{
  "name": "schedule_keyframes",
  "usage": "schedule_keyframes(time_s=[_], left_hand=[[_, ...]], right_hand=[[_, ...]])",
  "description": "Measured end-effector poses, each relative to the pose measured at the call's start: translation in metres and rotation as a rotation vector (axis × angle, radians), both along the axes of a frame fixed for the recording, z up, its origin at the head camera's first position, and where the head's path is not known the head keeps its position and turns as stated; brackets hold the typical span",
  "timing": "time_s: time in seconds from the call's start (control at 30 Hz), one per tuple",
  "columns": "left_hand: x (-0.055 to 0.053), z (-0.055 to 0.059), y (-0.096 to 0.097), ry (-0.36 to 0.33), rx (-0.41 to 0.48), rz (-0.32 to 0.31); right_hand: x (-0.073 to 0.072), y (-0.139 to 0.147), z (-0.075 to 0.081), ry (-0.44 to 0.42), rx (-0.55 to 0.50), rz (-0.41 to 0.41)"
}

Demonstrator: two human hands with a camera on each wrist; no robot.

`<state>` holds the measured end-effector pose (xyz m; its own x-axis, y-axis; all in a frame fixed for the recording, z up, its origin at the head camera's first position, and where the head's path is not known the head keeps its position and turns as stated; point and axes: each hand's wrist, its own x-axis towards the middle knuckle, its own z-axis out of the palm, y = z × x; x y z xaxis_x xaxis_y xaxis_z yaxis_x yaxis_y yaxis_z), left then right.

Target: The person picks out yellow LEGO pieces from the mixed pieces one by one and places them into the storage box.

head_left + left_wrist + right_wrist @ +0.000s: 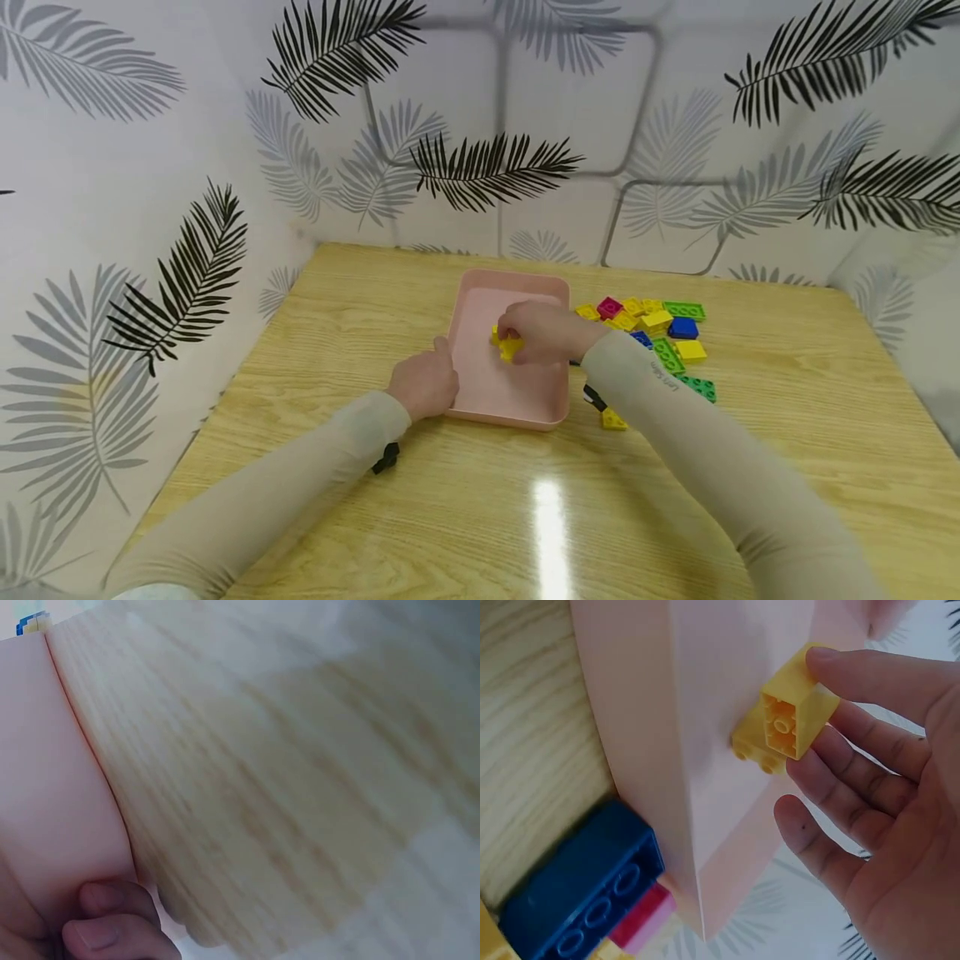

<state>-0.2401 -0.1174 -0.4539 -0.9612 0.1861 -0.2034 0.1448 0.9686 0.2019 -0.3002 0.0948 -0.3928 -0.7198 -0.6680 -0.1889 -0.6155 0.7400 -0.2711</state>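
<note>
A shallow pink tray (pixel 491 392) lies on the table. At its near left side my left hand (pixel 423 383) grips the wall; in the left wrist view its fingertips (pixel 97 934) curl at the tray's edge. My right hand (pixel 543 332) is over the inside of the tray, pinching a yellow toy brick (pixel 791 697) between thumb and fingers. The brick is tilted, its hollow underside showing in the right wrist view. Another yellow brick (pixel 748 736) sits right behind it; whether the two are joined I cannot tell.
Right of the tray lies a loose group of toy bricks: a blue brick (pixel 683 327), a green brick (pixel 667 356), a red brick (pixel 609 307) and several yellow ones. A yellow brick (pixel 613 420) lies nearer, beside the right forearm. A patterned wall (pixel 465 225) borders the wooden table (pixel 360 308).
</note>
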Motion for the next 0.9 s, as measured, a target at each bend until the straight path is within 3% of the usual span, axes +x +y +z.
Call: schedule_keyframes(time_s=[0.3, 0.67, 0.9], left_hand=[[-0.001, 0.002, 0.000, -0.010, 0.001, 0.014], [0.000, 0.000, 0.000, -0.001, -0.016, 0.008], [-0.001, 0.000, -0.001, -0.005, -0.007, 0.003]], right_hand=[[-0.003, -0.008, -0.010, -0.057, 0.015, -0.014], [-0.005, -0.013, -0.010, 0.001, 0.053, 0.049], [-0.004, -0.014, -0.010, -0.009, 0.080, 0.010]])
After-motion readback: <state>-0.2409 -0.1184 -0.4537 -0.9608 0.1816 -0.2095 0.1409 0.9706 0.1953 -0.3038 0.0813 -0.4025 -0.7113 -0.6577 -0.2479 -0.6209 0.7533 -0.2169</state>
